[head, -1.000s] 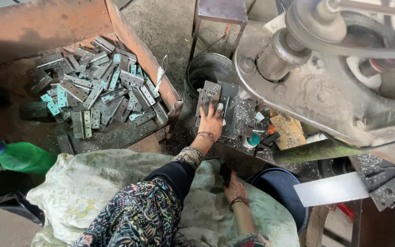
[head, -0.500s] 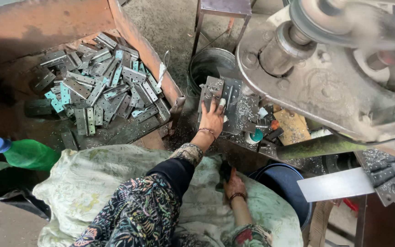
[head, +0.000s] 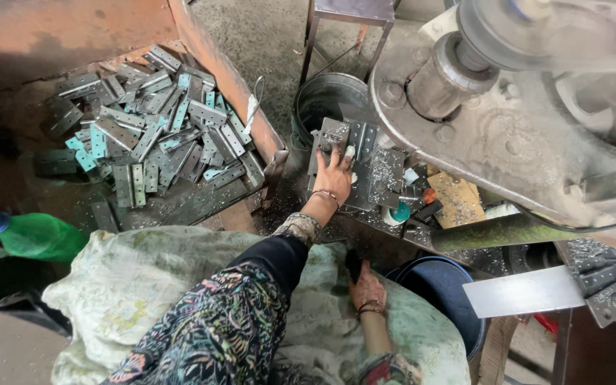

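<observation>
We see the left hand point(head: 335, 173) pressed flat, fingers spread, on a metal plate point(head: 336, 135). At 6 o'clock, the right hand point(head: 367, 291) grips a dark handle point(head: 353, 265), mostly hidden.

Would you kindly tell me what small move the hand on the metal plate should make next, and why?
Probably slide the plate squarely under the press, since the left hand lies flat on it at the machine bed, while the right hand rests low by the blue bucket.
</observation>
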Demonstrator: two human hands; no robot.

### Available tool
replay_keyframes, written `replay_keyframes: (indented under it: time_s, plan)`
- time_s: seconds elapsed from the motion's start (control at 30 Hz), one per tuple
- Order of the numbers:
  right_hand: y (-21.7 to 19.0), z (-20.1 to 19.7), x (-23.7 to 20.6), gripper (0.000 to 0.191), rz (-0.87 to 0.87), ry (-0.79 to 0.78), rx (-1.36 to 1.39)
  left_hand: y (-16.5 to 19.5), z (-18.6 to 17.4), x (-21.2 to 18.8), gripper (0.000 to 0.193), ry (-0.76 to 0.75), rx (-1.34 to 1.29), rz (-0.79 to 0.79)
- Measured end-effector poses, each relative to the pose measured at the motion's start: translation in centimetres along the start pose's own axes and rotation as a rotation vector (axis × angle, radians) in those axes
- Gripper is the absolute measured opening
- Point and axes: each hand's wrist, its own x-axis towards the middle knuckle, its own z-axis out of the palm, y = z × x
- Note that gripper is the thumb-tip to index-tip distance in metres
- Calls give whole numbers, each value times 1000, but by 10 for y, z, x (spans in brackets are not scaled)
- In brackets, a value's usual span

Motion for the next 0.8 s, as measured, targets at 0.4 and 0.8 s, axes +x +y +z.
replay_keyframes:
  time_s: [0.4,0.8]
  plan:
    - [-14,-79,-11,74,-12,-179,-72,3,-11,-9,43,-55,39,19]
    - [7,29,15,84,-9,18,76,-13,-26,-21,52,174,-53,22]
